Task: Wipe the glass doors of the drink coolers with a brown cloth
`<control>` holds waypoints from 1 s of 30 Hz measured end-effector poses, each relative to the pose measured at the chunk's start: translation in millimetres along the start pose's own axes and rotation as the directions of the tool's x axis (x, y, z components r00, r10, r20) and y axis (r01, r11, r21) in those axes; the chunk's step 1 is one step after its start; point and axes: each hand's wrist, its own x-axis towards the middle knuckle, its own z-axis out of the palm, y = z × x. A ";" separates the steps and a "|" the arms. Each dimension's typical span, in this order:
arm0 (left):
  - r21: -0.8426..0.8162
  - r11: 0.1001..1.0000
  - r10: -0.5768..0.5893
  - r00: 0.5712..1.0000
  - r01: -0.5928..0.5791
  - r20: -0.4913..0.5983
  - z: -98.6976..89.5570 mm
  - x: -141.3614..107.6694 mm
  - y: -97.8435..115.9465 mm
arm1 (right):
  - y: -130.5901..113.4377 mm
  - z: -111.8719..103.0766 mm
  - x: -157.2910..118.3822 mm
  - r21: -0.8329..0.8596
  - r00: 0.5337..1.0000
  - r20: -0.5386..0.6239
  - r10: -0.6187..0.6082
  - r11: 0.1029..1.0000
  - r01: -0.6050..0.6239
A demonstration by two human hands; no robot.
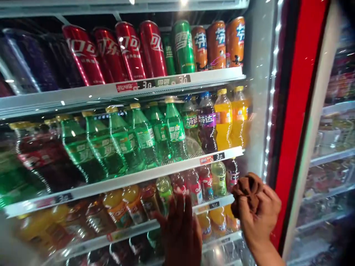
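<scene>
My right hand (262, 216) is closed around a bunched-up brown cloth (247, 193) at the lower right, near the right side of a lit drinks fridge. Dark against the light, my left hand (181, 229) is raised at the bottom centre with its fingers stretched out. Nothing shows in it. It is in front of the lower bottle shelf (219, 204), and a faint reflection at its fingertips suggests glass there. Whether the palm touches the glass cannot be told.
Red cola cans (130, 50), a green can (183, 46) and orange cans (217, 44) line the top shelf. Below stand green soda bottles (142, 135), a purple bottle (206, 122) and yellow bottles (223, 120). A red upright frame (301, 96) borders the fridge; more stocked shelves (337, 155) lie beyond.
</scene>
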 end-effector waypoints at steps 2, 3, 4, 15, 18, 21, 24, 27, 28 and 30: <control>0.012 1.000 0.017 1.000 -0.017 0.025 -2.6 2.2 4.3 | -33.6 3.8 -17.2 0.047 0.998 0.051 -0.044 0.998 0.041; 0.022 0.999 0.027 0.999 -0.028 0.042 -4.7 3.1 4.9 | -51.5 6.5 -19.4 0.103 0.990 0.094 -0.105 0.990 0.095; 0.034 0.999 0.030 0.998 -0.032 0.057 -7.8 4.2 4.4 | -67.4 9.6 -16.6 0.160 0.977 0.123 -0.174 0.975 0.154; 0.146 0.988 -0.066 0.987 0.044 0.147 -60.2 15.5 -48.2 | -65.9 23.3 16.1 0.175 0.994 0.000 -0.114 0.978 0.112; 0.152 0.988 -0.014 0.988 -0.009 0.151 -59.0 9.2 -55.4 | -105.6 26.0 -18.2 0.251 0.977 0.114 -0.181 0.957 0.148; 0.142 0.988 0.047 0.989 -0.067 0.141 -62.5 8.2 -62.3 | -149.9 37.3 -15.1 0.315 0.934 0.187 -0.303 0.920 0.235; 0.160 0.986 0.041 0.995 -0.056 0.096 -74.2 13.6 -76.3 | -158.8 49.9 18.0 0.301 0.947 0.095 -0.307 0.916 0.266; 0.192 0.981 -0.003 0.998 -0.010 0.070 -87.8 17.8 -95.1 | -134.2 52.9 33.5 0.259 0.975 0.011 -0.220 0.943 0.210; 0.194 0.981 -0.008 0.998 -0.005 0.067 -91.2 17.7 -100.7 | -126.3 51.6 28.9 0.230 0.980 -0.013 -0.197 0.954 0.194; 0.190 0.982 -0.012 0.997 -0.002 0.076 -95.5 15.0 -108.7 | -122.5 47.8 7.5 0.191 0.983 -0.028 -0.183 0.964 0.185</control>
